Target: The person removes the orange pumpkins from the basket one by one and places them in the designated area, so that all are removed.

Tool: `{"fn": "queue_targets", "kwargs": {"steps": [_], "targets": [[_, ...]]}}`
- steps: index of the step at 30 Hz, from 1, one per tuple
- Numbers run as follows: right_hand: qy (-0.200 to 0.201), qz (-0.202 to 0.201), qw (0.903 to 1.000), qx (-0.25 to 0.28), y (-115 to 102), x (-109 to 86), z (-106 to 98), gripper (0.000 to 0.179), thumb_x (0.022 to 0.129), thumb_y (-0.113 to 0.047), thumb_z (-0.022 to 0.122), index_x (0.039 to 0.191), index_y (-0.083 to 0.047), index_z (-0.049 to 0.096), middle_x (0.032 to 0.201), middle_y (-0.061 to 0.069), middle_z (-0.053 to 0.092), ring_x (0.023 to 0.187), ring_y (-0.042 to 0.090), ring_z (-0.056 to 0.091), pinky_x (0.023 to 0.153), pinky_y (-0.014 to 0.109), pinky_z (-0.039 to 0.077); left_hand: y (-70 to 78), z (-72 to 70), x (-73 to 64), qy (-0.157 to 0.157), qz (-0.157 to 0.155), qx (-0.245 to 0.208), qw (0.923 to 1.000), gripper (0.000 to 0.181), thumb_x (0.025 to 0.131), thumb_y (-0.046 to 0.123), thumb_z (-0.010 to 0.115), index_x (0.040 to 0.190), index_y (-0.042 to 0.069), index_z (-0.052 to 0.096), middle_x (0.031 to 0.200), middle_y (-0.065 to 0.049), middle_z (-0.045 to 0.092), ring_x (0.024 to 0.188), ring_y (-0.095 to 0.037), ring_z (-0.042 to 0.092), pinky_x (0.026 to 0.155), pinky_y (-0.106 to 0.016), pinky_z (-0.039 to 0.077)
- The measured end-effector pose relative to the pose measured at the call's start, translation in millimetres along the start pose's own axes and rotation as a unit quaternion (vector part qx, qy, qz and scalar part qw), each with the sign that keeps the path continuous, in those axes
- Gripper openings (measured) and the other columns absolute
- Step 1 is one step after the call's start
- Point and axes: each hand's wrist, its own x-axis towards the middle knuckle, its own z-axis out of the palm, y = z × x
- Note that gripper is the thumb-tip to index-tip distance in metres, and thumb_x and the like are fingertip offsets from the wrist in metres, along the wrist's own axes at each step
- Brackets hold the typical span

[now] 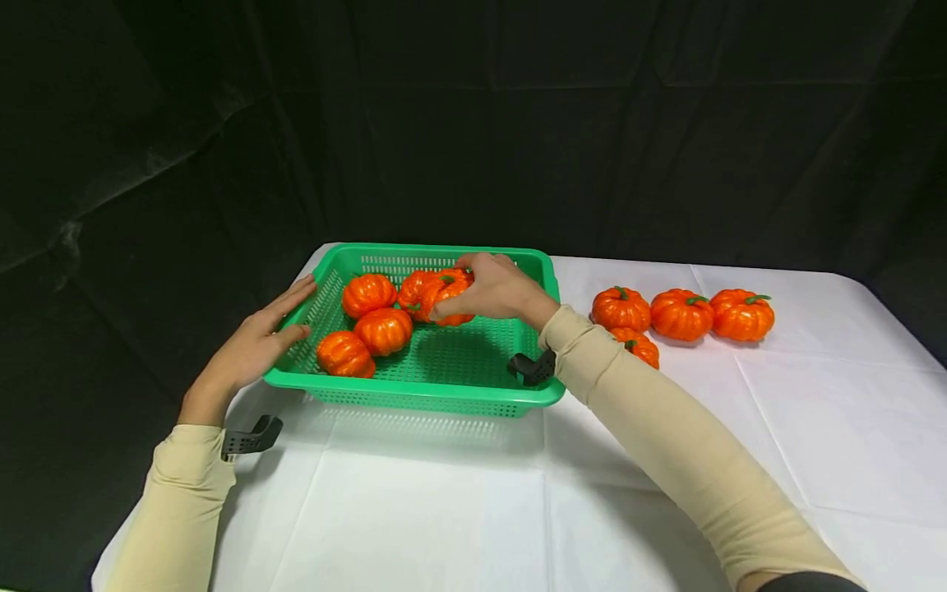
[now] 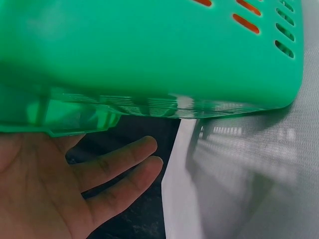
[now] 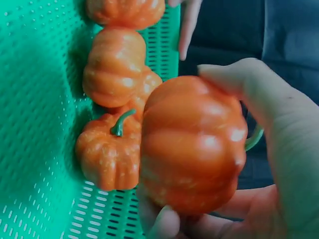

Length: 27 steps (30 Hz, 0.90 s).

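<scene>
While the right hand (image 1: 491, 289) is gripping 1 orange pumpkin (image 3: 192, 144) at the green basket (image 1: 414, 400), its thumb and fingers are bending round the body, spread about as wide as the fruit itself. The left hand (image 1: 247, 349) is holding nothing in its palm; its fingers are lying apart and nearly straight at the basket's left rim. Inside, 4 more pumpkins (image 1: 383, 331) are sitting, and 4 outer pumpkins (image 1: 681, 315) are showing on the white cloth (image 1: 436, 510) to the right.

Judging by the even gloss and moulded-looking ribs, the gripped pumpkin is probably behaving like a light, stiff imitation, hardly denting under moderate pressure. Its shiny skin is perhaps offering little friction, so a hold across the wide middle, fingertips seating in the grooves, is looking safest. The thin green stem (image 3: 256, 140) is seeming a poorer handle, likelier to be bending or snapping.

No brand, label or readable writing is appearing on the pumpkins, the basket or the black wrist mounts (image 1: 254, 437).
</scene>
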Motion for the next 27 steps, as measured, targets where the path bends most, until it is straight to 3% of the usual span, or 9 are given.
{"fn": "queue_targets", "kwargs": {"steps": [4, 9, 16, 24, 27], "targets": [[0.005, -0.016, 0.9999, 0.001, -7.8, -7.1, 0.6, 0.087, 0.077, -0.056, 0.084, 0.141, -0.004, 0.059, 0.117, 0.004, 0.066, 0.102, 0.021, 0.06, 0.084, 0.036, 0.055, -0.6, 1.3, 0.7, -0.001, 0.002, 0.0, 1.0, 0.065, 0.106, 0.014, 0.053, 0.165, 0.01, 0.027, 0.173, -0.006, 0.015, 0.155, -0.039, 0.013, 0.117, -0.07, 0.012], [0.023, -0.048, 0.9985, 0.008, -11.9, -17.2, -2.6, 0.065, 0.078, -0.053, 0.083, 0.122, -0.007, 0.068, 0.099, 0.0, 0.069, 0.089, 0.019, 0.062, 0.075, 0.033, 0.055, -2.5, 3.9, 1.4, -0.004, 0.001, 0.0, 1.0, 0.065, 0.106, 0.015, 0.053, 0.166, 0.01, 0.027, 0.173, -0.006, 0.015, 0.155, -0.039, 0.013, 0.117, -0.07, 0.012], [0.057, -0.072, 0.9958, 0.008, -13.5, -35.2, -18.5, 0.062, 0.08, -0.047, 0.083, 0.126, -0.008, 0.067, 0.1, -0.001, 0.069, 0.092, 0.019, 0.06, 0.075, 0.033, 0.055, 0.8, 2.2, 1.0, -0.005, 0.0, -0.004, 1.0, 0.065, 0.106, 0.015, 0.054, 0.165, 0.01, 0.028, 0.173, -0.005, 0.015, 0.155, -0.039, 0.012, 0.117, -0.07, 0.011], [0.071, -0.124, 0.9898, 0.003, -8.2, -54.8, -28.0, 0.048, 0.081, -0.042, 0.083, 0.115, -0.011, 0.069, 0.089, -0.002, 0.068, 0.077, 0.017, 0.063, 0.068, 0.034, 0.054, 0.7, -2.4, 0.8, -0.001, -0.008, -0.007, 0.9999, 0.066, 0.106, 0.015, 0.053, 0.166, 0.012, 0.027, 0.173, -0.005, 0.014, 0.155, -0.041, 0.012, 0.116, -0.072, 0.011], [0.083, -0.131, 0.9879, -0.007, -5.1, -60.5, -30.2, 0.051, 0.082, -0.041, 0.083, 0.119, -0.009, 0.068, 0.089, -0.001, 0.067, 0.076, 0.017, 0.063, 0.067, 0.034, 0.054, -0.1, -2.1, 0.2, -0.001, -0.009, -0.008, 0.9999, 0.066, 0.106, 0.015, 0.053, 0.166, 0.013, 0.027, 0.173, -0.005, 0.014, 0.155, -0.041, 0.011, 0.116, -0.072, 0.01]]}}
